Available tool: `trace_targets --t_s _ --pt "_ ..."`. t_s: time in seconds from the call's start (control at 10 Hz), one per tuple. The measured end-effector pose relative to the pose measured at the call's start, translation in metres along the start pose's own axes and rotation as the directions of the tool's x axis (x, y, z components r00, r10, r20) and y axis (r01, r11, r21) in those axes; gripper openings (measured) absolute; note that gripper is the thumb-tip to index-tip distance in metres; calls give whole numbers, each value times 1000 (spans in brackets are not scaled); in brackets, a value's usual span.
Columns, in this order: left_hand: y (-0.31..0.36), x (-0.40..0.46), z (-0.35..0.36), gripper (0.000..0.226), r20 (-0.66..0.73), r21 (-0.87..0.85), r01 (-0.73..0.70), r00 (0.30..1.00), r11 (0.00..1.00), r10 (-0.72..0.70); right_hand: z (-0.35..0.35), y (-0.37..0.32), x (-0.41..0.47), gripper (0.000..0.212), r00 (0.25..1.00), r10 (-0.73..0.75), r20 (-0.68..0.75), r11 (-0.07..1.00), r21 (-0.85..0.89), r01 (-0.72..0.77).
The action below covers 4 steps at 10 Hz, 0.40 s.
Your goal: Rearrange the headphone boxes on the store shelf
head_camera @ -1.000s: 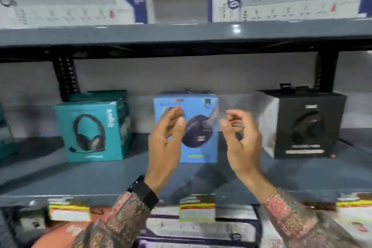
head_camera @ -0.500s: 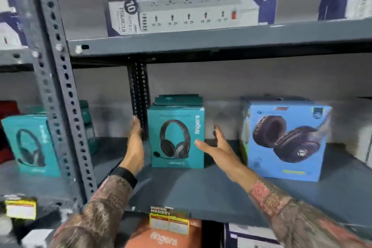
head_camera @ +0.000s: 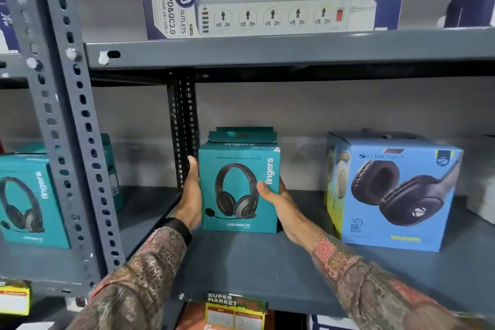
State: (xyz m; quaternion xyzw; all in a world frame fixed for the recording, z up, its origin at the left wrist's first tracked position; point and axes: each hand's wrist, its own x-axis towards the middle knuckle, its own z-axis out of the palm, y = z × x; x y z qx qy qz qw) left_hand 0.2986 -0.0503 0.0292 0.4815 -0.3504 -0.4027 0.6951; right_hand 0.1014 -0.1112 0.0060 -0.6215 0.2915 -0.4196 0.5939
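Head view looks forward, slightly down, close to the shelf (head_camera: 267, 262).

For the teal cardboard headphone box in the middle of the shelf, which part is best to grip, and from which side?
Grip the teal cardboard headphone box by its two flat vertical side faces, coming from the front with one hand on each side, as the left hand and right hand do now. It stands upright, and the folded top flap looks too flimsy to hold.

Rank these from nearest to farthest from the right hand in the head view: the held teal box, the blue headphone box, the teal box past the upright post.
1. Held teal box, touching the right hand.
2. Blue headphone box, to its right.
3. Far teal box, left beyond the post.
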Motion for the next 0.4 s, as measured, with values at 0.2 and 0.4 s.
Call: trace_targets --t_s 0.2,0.4 --pt "-10 12 -8 95 -16 8 -29 999 1000 29 9 5 -3 43 1000 -6 -26 1000 -5 6" --pt "-23 16 -11 90 -110 -9 2 994 1000 -3 9 2 -12 49 999 24 -20 1000 -20 -25"
